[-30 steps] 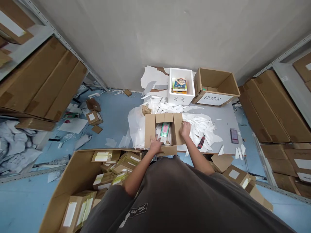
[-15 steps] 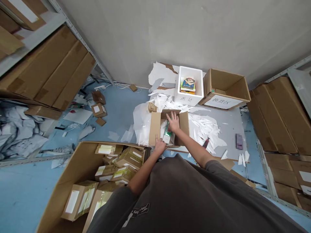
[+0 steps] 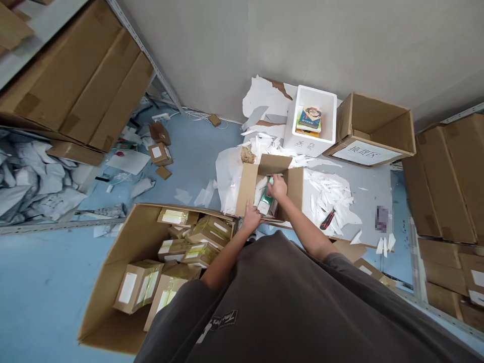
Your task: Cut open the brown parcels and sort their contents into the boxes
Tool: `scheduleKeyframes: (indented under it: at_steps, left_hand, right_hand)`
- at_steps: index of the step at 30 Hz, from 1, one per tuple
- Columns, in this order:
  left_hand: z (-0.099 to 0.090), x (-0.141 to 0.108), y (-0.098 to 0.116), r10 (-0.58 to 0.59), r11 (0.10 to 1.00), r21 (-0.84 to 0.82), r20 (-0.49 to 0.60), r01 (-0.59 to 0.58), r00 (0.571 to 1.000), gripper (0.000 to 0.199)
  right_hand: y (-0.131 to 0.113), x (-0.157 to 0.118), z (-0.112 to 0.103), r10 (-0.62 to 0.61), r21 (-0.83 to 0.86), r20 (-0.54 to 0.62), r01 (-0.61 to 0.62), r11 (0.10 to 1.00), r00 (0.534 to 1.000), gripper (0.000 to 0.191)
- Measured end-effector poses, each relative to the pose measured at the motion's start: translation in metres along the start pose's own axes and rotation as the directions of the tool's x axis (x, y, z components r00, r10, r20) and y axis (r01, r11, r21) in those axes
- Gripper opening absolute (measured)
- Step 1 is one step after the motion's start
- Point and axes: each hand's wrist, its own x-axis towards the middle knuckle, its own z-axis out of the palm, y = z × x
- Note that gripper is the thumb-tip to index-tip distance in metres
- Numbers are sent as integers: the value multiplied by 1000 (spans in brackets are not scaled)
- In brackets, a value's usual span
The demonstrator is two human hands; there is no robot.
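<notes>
An open cardboard box [image 3: 247, 190] stands at the table's near edge with its flaps spread. Inside lie a green and white packet [image 3: 265, 200] and white paper pieces. My right hand [image 3: 278, 187] reaches into the box, its fingers curled round something small and pale green at the packet's upper end; the rest of that item is hidden. My left hand [image 3: 251, 218] rests on the box's near left edge, fingers wrapped on the cardboard wall.
Behind stand a white foam box [image 3: 310, 147] with books and a labelled carton [image 3: 368, 153]. A red and black cutter [image 3: 327, 220] lies by paper shreds [image 3: 333, 194]. At lower left is a large carton [image 3: 109, 282] of parcels; shelves flank both sides.
My right hand has gone from spread fingers to a curled grip inside the box. The view has shifted, so the surroundings sit differently. My left hand stays at the box's near edge.
</notes>
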Motion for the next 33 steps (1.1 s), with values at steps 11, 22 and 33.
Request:
scheduleKeyframes:
  at_steps: [11, 22, 33]
  left_hand:
    - [17, 1, 7, 16, 1000, -20, -52, -17, 999, 15]
    - [-2, -5, 0, -27, 998, -50, -12, 26, 1000, 32]
    - [-127, 61, 32, 352, 936, 127, -301, -329, 886, 81]
  right_hand:
    - [-23, -5, 79, 502, 42, 199, -519, 854, 842, 115]
    - [1, -24, -1, 277, 63, 173, -291, 955, 945, 112]
    - [52, -74, -120, -48, 267, 162, 3, 964, 986, 115]
